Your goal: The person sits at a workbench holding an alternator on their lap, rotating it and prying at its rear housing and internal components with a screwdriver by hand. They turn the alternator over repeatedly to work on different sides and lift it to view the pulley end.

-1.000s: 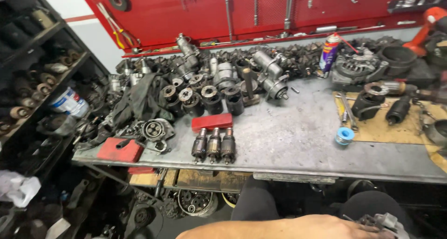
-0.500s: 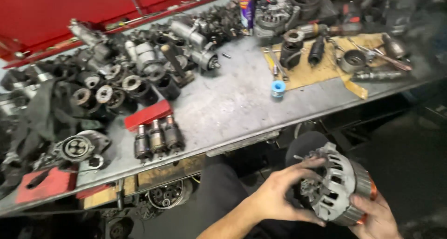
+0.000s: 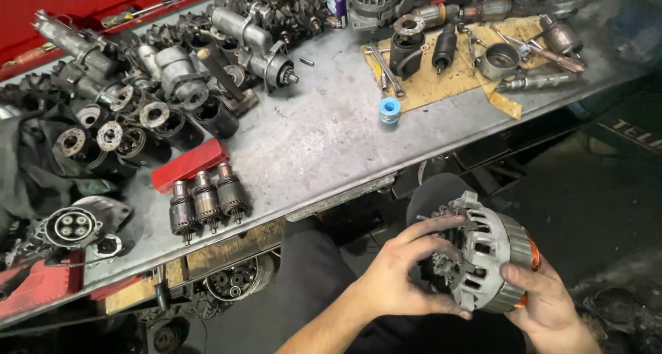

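Alternator (image 3: 486, 257), one, grey ribbed housing with copper showing at its right edge, sits lower right of frame, held off the bench over my lap. My left hand (image 3: 400, 275) has fingers curled over its front face; my right hand (image 3: 545, 302) cups it from below and behind, thumb on the rim. Both closed on it. On the steel bench (image 3: 324, 140), left of centre: three armatures (image 3: 207, 202) in a row, one red block (image 3: 189, 164) touching above them. One blue tape roll (image 3: 389, 109) upper centre. Piled starter motors (image 3: 207, 71) upper left, too many to count.
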